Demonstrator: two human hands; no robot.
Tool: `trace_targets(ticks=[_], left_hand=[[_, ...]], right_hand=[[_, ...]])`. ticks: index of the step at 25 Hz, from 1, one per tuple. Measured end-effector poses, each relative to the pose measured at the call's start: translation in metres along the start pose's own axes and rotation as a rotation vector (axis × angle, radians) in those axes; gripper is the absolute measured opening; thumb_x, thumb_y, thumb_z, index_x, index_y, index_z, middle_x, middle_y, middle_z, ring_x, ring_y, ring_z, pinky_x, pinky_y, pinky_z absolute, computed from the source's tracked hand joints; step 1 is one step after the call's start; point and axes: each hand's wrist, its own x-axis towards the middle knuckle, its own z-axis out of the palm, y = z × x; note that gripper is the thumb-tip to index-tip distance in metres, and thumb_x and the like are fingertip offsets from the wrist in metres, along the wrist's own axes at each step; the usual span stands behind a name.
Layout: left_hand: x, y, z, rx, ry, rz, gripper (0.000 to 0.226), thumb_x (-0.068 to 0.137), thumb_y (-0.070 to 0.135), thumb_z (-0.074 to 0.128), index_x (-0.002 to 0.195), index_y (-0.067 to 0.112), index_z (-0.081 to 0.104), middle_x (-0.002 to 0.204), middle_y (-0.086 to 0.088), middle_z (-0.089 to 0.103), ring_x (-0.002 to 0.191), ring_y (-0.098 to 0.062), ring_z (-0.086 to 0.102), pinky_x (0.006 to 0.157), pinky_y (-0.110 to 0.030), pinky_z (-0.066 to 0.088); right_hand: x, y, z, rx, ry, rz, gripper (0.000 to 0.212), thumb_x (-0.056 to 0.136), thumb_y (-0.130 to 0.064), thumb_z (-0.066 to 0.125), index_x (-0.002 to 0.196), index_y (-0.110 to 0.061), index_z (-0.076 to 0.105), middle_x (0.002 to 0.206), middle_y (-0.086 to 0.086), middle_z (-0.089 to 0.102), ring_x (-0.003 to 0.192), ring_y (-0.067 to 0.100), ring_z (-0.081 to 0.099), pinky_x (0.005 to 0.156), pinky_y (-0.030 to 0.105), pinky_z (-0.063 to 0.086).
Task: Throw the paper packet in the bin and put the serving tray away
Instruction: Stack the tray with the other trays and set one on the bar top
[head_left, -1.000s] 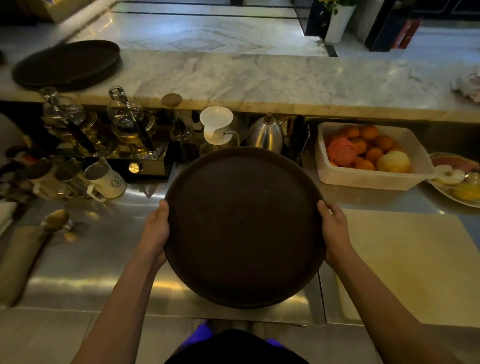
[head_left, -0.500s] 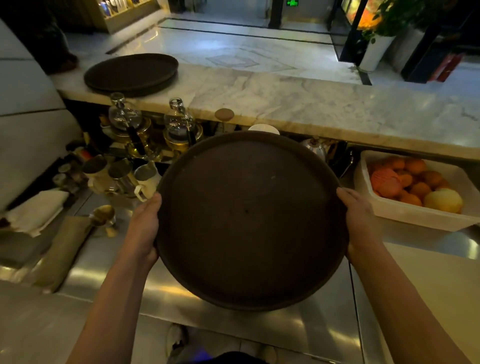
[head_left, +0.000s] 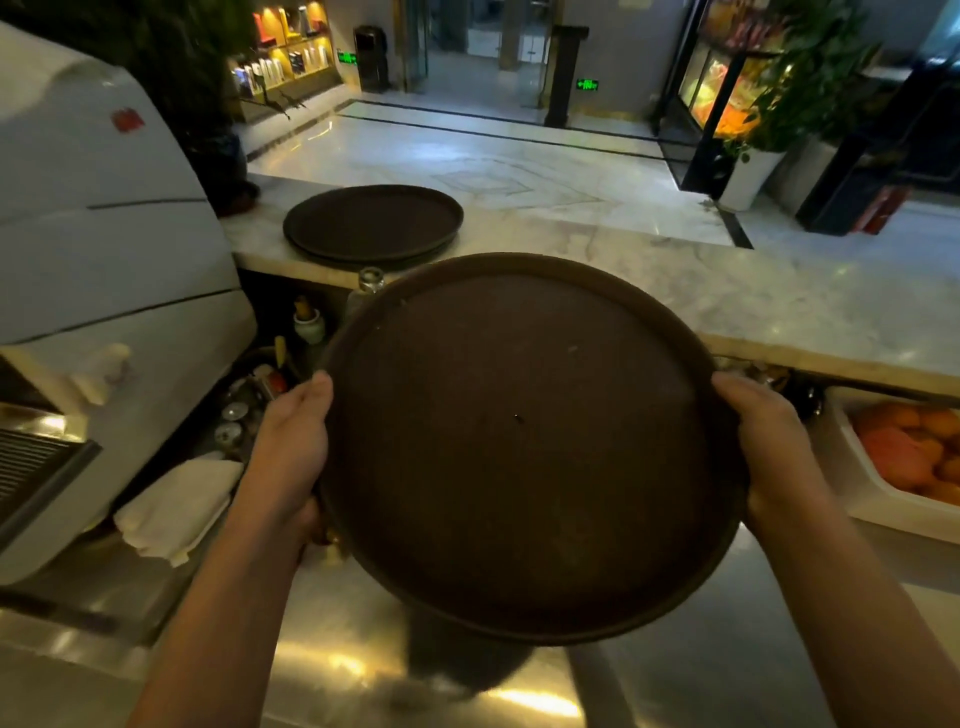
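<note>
A large round dark brown serving tray (head_left: 524, 447) fills the middle of the head view, held level above the steel worktop. My left hand (head_left: 293, 441) grips its left rim and my right hand (head_left: 766, 441) grips its right rim. The tray's surface is bare. A stack of like brown trays (head_left: 371, 223) lies on the marble counter (head_left: 727, 296) beyond, up and to the left of the held tray. No paper packet or bin shows.
A big white machine (head_left: 104, 270) stands at the left. A folded white cloth (head_left: 176, 506) lies beside it on the steel worktop (head_left: 332, 660). Small jars and cups crowd the shelf under the counter. A white tub of oranges (head_left: 914, 457) sits at the right.
The tray has been lifted higher and carried forward and left in both hands. The view has swung up and left, so the tray stack on the counter now sits nearer the middle.
</note>
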Motion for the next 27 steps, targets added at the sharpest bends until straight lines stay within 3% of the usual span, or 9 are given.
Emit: trace_targets(ticks=[3, 5, 7, 12, 14, 16, 20, 22, 27], left_hand=[[0.016, 0.021, -0.016, -0.01, 0.056, 0.007, 0.03, 0.101, 0.036, 0.042, 0.103, 0.023, 0.068, 0.092, 0.006, 0.078, 0.085, -0.013, 0.074, 0.07, -0.031, 0.052], [0.022, 0.037, -0.019, -0.014, 0.086, 0.054, 0.029, 0.102, 0.033, 0.042, 0.092, 0.024, 0.067, 0.075, 0.011, 0.077, 0.069, -0.005, 0.073, 0.058, -0.024, 0.053], [0.022, 0.052, -0.016, -0.004, 0.148, 0.086, 0.028, 0.102, 0.028, 0.043, 0.085, 0.024, 0.065, 0.063, 0.014, 0.074, 0.058, 0.0, 0.07, 0.048, -0.019, 0.052], [0.038, 0.095, -0.014, 0.114, 0.229, 0.13, 0.032, 0.101, 0.032, 0.043, 0.084, 0.018, 0.066, 0.066, 0.006, 0.075, 0.062, -0.01, 0.072, 0.055, -0.025, 0.051], [0.06, 0.11, -0.015, 0.114, 0.272, 0.111, 0.03, 0.099, 0.034, 0.045, 0.09, 0.015, 0.066, 0.079, 0.0, 0.073, 0.073, -0.017, 0.07, 0.062, -0.029, 0.05], [0.091, 0.123, -0.015, 0.074, 0.262, 0.081, 0.03, 0.098, 0.033, 0.047, 0.104, 0.009, 0.064, 0.093, -0.005, 0.068, 0.083, -0.023, 0.066, 0.074, -0.035, 0.051], [0.178, 0.155, -0.021, -0.003, 0.141, -0.01, 0.026, 0.099, 0.027, 0.049, 0.112, 0.009, 0.063, 0.092, -0.006, 0.069, 0.075, -0.019, 0.066, 0.06, -0.033, 0.048], [0.22, 0.175, -0.024, -0.027, 0.062, -0.073, 0.03, 0.098, 0.022, 0.051, 0.124, 0.008, 0.058, 0.104, -0.008, 0.069, 0.081, -0.022, 0.066, 0.063, -0.036, 0.051], [0.323, 0.193, -0.012, 0.014, -0.023, -0.126, 0.034, 0.102, 0.012, 0.041, 0.134, 0.001, 0.049, 0.135, -0.017, 0.058, 0.105, -0.029, 0.061, 0.094, -0.042, 0.045]], right_hand=[[0.008, -0.013, 0.031, -0.01, -0.008, -0.022, 0.017, 0.094, -0.028, 0.054, 0.088, -0.028, 0.069, 0.076, -0.008, 0.076, 0.084, 0.019, 0.069, 0.062, 0.032, 0.05], [0.018, -0.024, 0.048, -0.001, -0.025, -0.04, 0.017, 0.094, -0.028, 0.055, 0.08, -0.031, 0.065, 0.065, -0.013, 0.073, 0.072, 0.012, 0.069, 0.055, 0.026, 0.049], [0.031, -0.034, 0.06, -0.01, -0.051, -0.041, 0.013, 0.093, -0.03, 0.056, 0.082, -0.032, 0.063, 0.079, -0.008, 0.072, 0.079, 0.014, 0.066, 0.058, 0.028, 0.047], [0.066, -0.057, 0.096, -0.056, -0.135, -0.051, 0.025, 0.095, -0.035, 0.052, 0.112, -0.024, 0.066, 0.106, 0.002, 0.071, 0.096, 0.024, 0.066, 0.078, 0.038, 0.053], [0.077, -0.069, 0.115, -0.064, -0.139, -0.048, 0.028, 0.096, -0.034, 0.05, 0.115, -0.021, 0.065, 0.106, 0.002, 0.071, 0.096, 0.025, 0.066, 0.081, 0.04, 0.053], [0.091, -0.082, 0.137, -0.045, -0.129, -0.051, 0.023, 0.096, -0.031, 0.05, 0.105, -0.02, 0.067, 0.098, 0.003, 0.074, 0.089, 0.024, 0.069, 0.072, 0.038, 0.056], [0.127, -0.107, 0.193, -0.06, -0.064, -0.053, 0.016, 0.098, -0.025, 0.049, 0.101, -0.016, 0.062, 0.085, 0.002, 0.07, 0.075, 0.021, 0.067, 0.043, 0.024, 0.048], [0.148, -0.117, 0.225, -0.112, -0.016, -0.064, 0.02, 0.098, -0.022, 0.048, 0.113, -0.011, 0.055, 0.092, 0.006, 0.065, 0.076, 0.022, 0.063, 0.045, 0.028, 0.046], [0.206, -0.123, 0.293, -0.326, 0.096, -0.125, 0.025, 0.098, -0.012, 0.043, 0.121, -0.001, 0.044, 0.106, 0.016, 0.05, 0.085, 0.027, 0.052, 0.067, 0.038, 0.044]])
